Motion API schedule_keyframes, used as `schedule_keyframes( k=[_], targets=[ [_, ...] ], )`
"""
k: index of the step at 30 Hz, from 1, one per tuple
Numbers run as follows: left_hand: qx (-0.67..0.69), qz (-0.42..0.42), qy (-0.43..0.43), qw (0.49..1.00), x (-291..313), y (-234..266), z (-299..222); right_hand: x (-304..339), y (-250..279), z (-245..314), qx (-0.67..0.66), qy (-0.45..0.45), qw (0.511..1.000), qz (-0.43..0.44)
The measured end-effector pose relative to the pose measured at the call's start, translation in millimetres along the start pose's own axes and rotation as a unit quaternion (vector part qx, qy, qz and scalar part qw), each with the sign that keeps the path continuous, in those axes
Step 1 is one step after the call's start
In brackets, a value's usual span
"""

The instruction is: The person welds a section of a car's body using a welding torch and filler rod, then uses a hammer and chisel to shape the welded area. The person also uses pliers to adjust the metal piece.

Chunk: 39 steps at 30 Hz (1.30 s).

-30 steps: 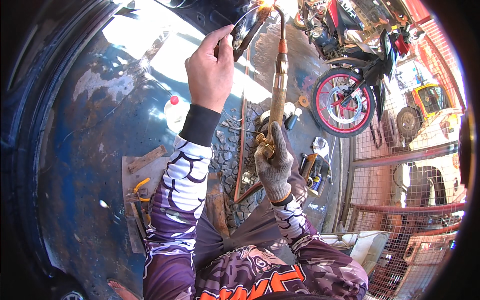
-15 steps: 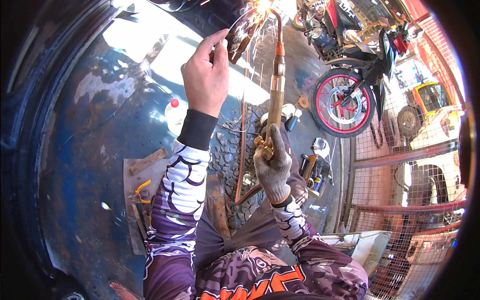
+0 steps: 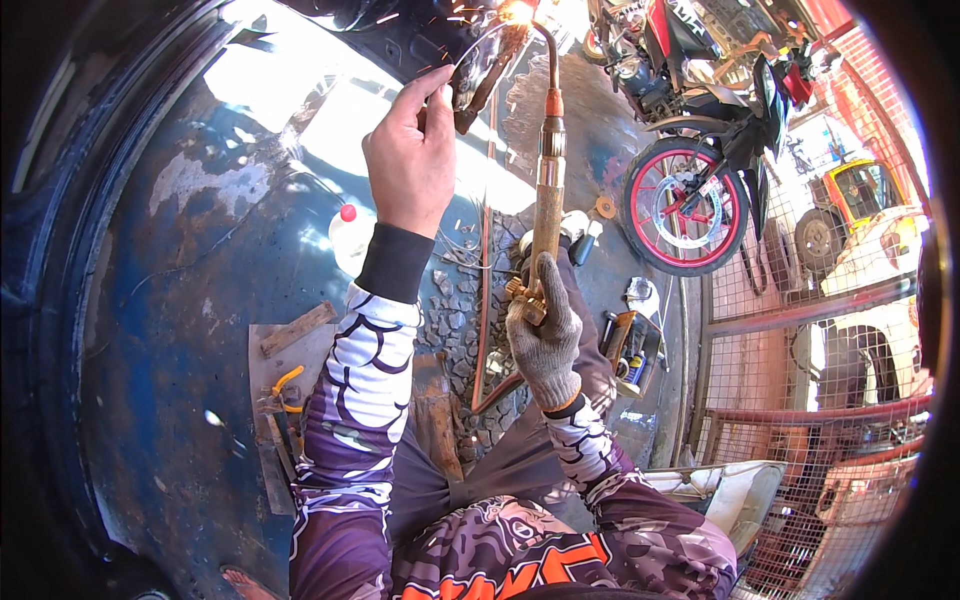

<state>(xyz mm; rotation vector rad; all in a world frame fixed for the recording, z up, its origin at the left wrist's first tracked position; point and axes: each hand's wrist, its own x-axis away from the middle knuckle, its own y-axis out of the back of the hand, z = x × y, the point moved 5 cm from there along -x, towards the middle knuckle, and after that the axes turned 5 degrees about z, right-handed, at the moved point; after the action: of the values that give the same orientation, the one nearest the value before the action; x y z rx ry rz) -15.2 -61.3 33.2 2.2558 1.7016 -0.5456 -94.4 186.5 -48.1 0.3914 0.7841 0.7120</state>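
Left hand (image 3: 412, 165) bare, raised; fingers pinched shut on a thin filler rod (image 3: 478, 45), thumb and forefinger at its lower end. Rod barely visible against glare, curves up-right toward the bright flame point (image 3: 517, 12) at frame top

Right hand (image 3: 545, 335) in grey knit glove, fingers wrapped tight round the brass valve end of the gas torch (image 3: 548, 180). Torch long axis near vertical, handle low, neck bends at top so the tip points up-left into the flame. Sparks scatter around it

Workpiece (image 3: 480, 75), a dark curved metal part, sits just below the flame; shape hard to make out, top cut off by frame edge. Hoses (image 3: 487, 330) drop from the torch base, partly hidden behind the right forearm

Red-wheeled motorcycle (image 3: 700, 150) parked right, well apart
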Motion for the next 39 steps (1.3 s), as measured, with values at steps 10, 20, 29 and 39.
schedule_keyframes(
  k=[10,20,29,39],
  targets=[
    [-0.008,0.002,-0.002,1.000,-0.5,0.2,-0.2,1.0,0.1,-2.1,-0.023,-0.011,1.000,0.006],
    [-0.022,-0.004,-0.004,1.000,-1.4,-0.2,2.3,-0.2,1.5,0.9,-0.013,-0.009,1.000,0.004],
    [-0.026,-0.005,-0.015,1.000,-1.2,0.8,-1.7,0.8,0.3,-1.3,-0.057,-0.019,0.998,0.005],
    [-0.024,-0.009,-0.020,0.999,-1.4,0.4,-1.6,1.4,1.3,-1.1,-0.042,-0.018,0.999,0.011]
  ],
)
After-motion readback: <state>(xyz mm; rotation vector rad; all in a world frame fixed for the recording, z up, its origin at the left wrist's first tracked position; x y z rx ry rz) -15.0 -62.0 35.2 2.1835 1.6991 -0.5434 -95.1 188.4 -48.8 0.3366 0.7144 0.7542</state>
